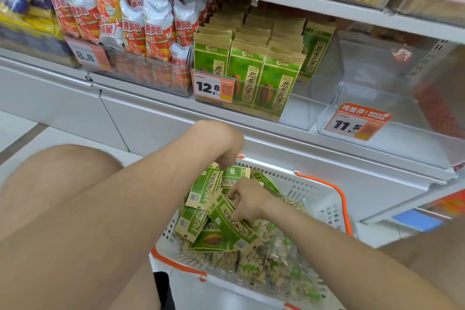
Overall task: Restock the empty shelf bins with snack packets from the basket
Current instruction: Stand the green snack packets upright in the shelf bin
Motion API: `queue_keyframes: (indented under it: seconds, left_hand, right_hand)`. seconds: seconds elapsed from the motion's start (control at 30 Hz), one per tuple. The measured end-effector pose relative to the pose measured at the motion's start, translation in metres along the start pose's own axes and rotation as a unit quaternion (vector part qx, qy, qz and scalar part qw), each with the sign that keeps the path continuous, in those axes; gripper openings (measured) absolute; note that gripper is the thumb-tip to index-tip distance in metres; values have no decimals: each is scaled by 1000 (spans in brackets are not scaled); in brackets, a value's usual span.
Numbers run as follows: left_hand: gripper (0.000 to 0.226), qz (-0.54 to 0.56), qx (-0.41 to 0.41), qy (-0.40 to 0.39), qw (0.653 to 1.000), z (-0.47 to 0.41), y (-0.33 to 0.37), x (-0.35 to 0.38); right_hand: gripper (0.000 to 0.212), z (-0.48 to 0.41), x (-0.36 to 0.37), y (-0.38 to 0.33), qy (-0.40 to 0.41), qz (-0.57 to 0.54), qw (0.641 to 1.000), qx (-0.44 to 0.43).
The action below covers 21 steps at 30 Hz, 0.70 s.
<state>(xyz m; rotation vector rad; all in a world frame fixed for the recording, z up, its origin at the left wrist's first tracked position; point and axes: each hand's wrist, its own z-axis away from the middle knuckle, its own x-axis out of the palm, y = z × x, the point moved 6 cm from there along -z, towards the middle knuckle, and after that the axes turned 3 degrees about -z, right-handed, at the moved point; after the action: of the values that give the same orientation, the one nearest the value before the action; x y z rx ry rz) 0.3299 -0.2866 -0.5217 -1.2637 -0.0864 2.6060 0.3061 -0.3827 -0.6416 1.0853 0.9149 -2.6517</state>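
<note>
Red packets (156,30) fill the far-left bin. Right of them stand shelf packets (245,75) in green, then a clear empty bin (377,98). Near, the white basket (314,199) holds loose green packets over nut bags (251,267). The left hand (224,146) curls down on the top packet (205,187). Just right, the right hand (249,201) pinches the slanted packet (231,221).

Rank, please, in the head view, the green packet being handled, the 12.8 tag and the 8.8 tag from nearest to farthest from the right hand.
1. Green packet, in the basket, held by the right hand.
2. 12.8 tag, above, slightly left.
3. 8.8 tag, far upper left.
</note>
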Motion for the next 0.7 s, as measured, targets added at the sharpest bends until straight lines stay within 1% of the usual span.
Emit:
queue_keyframes:
  seconds: [0.13,0.2,0.3,0.33,0.37,0.4,0.43,0.47,0.5,0.53,0.57,0.6,0.63,0.7]
  left_hand:
    - [55,16,13,-5,1000,3,8,1]
    - [61,15,10,-19,1000,1,9,4]
    - [67,29,-12,-38,999,1,6,6]
    - [61,41,-22,-34,998,3,4,3]
    - [50,63,-37,-21,997,6,2,-2]
    - [40,100,-60,-2,993,9,-1,-8]
    - [36,142,-84,20,986,11,-3,-14]
    - [40,185,-97,37,977,14,-4,-18]
    - [50,237,-101,38,965,15,-4,-20]
    - [65,305,-106,38,946,15,-3,-21]
    - [79,378,-111,38,918,14,-3,-21]
    - [84,442,-103,37,890,12,0,-21]
    - [79,491,-87,39,866,9,3,-22]
    - [55,560,-53,57,825,8,8,-29]
  right_hand:
    - [25,6,-17,6,24,21,999,12]
    - [21,9,-29,6,35,23,999,19]
    - [24,19,-59,5,90,-13,995,28]
    - [24,23,-71,4,114,-34,992,36]
    - [21,27,-83,3,138,-68,987,49]
    - [20,31,-94,4,160,-111,979,65]
    - [21,34,-103,4,177,-163,967,78]
    - [23,37,-110,4,187,-218,954,88]
    - [23,41,-115,2,194,-267,940,93]
    - [23,44,-120,-1,200,-308,925,96]
    - [23,48,-125,-5,205,-341,912,95]
    - [23,53,-130,-10,210,-367,902,88]
    - [23,57,-134,-16,216,-383,895,77]
    - [22,67,-144,-26,226,-386,893,47]
